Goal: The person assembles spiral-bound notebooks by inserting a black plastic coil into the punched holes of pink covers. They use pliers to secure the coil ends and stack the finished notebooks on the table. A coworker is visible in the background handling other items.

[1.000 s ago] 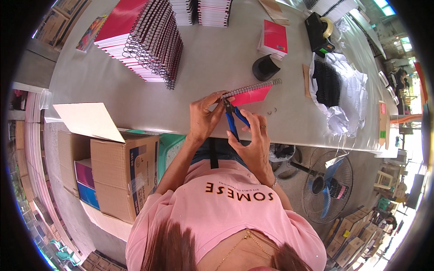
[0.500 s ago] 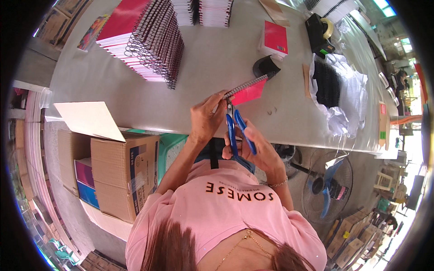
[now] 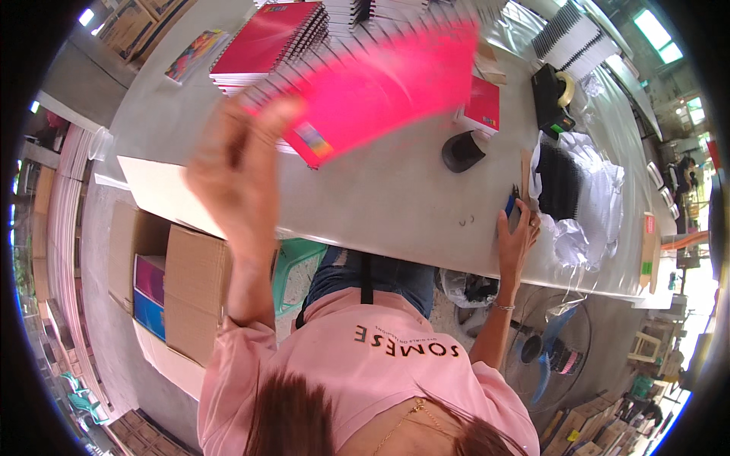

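My left hand grips a red-covered spiral notebook by its left end, raised over the table; both are smeared by motion. Wire runs along the notebook's upper edge. On the right of the table, my right hand is closed around blue-handled cutters, whose dark jaws point away from me. Most of the handles are hidden under the fingers. Behind the lifted notebook stands a stack of red spiral notebooks, partly covered by it. A black curved piece lies mid-table near small wire offcuts.
A stack of red-covered pads sits behind the black piece. Farther right are a tape dispenser and black binding coils on crumpled white wrapping. An opened carton stands at left, a fan at lower right.
My left hand has lifted the notebook up and left, away from the black piece. My right hand has carried the cutters from the notebook to the table at right.
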`<state>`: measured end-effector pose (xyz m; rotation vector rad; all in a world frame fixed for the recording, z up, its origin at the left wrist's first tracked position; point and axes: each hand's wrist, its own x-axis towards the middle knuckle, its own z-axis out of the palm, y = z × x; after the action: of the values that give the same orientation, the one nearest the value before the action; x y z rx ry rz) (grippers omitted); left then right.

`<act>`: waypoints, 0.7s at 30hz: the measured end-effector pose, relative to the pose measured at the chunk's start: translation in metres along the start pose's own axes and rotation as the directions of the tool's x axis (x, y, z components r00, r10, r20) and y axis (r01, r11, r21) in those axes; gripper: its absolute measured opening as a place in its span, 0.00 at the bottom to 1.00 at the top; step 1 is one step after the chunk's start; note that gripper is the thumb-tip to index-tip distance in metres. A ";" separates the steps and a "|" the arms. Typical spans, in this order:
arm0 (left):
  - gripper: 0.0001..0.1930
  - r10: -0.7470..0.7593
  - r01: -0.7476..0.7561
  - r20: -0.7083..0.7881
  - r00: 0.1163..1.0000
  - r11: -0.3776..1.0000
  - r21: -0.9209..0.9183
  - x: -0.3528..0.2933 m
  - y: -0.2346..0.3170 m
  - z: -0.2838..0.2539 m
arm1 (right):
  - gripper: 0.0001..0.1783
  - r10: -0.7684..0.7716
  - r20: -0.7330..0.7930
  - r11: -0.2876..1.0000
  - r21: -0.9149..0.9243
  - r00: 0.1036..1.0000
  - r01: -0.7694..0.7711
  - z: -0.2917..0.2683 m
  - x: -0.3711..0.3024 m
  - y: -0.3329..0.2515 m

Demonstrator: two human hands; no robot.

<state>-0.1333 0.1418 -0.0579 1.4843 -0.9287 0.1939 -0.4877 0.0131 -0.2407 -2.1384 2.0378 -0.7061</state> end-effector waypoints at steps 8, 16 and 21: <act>0.13 0.168 -0.229 -0.273 0.947 0.951 -0.208 0.086 -0.054 0.009 | 0.27 0.012 -0.059 0.999 0.035 0.998 -0.010 0.008 -0.007 -0.009; 0.10 0.081 -0.074 -0.213 0.974 0.996 0.041 0.079 -0.095 0.000 | 0.25 -0.004 -0.067 0.999 0.044 0.998 0.007 0.009 -0.002 -0.002; 0.10 -0.034 -0.022 -0.185 0.982 0.956 -0.293 0.078 -0.108 0.005 | 0.21 0.049 -0.097 0.998 0.046 0.994 -0.045 0.006 0.006 -0.010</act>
<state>-0.0152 0.0895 -0.0914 1.1707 -0.7631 0.1798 -0.4764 0.0066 -0.2412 -2.0641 2.0927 -0.8574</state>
